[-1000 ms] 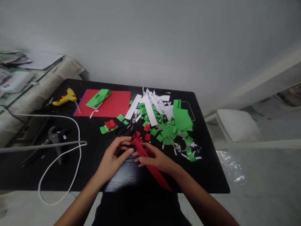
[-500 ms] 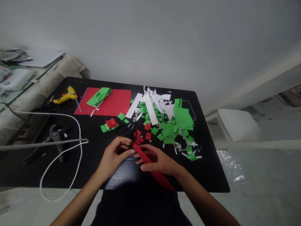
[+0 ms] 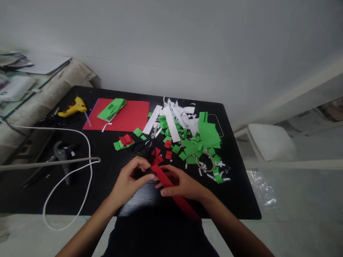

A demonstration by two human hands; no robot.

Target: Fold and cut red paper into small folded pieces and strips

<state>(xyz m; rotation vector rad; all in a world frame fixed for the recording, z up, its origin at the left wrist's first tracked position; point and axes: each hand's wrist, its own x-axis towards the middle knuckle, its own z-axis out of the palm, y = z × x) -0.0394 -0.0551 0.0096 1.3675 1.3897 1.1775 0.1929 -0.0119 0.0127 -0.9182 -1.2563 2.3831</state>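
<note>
A long red paper strip [image 3: 184, 205] lies slanted across the near middle of the black table [image 3: 241, 200]. My left hand [image 3: 128, 182] pinches the strip's far end with thumb and fingers. My right hand [image 3: 182, 184] lies over the middle of the strip, fingers curled round it. Small red paper squares [image 3: 168, 155] lie just beyond my fingers. Black-handled scissors [image 3: 146, 144] rest a little farther back.
A heap of green [image 3: 206, 135] and white paper pieces [image 3: 171, 123] covers the back right. A red sheet [image 3: 125, 117] with folded green paper lies back left, beside a yellow glue gun [image 3: 72, 109]. A white cable [image 3: 80, 167] loops at the left. A tape ring [image 3: 205, 162] lies right.
Both hands have stayed on the red strip, shifting it slightly. My left thumb and fingers have closed more tightly on the strip's far end.
</note>
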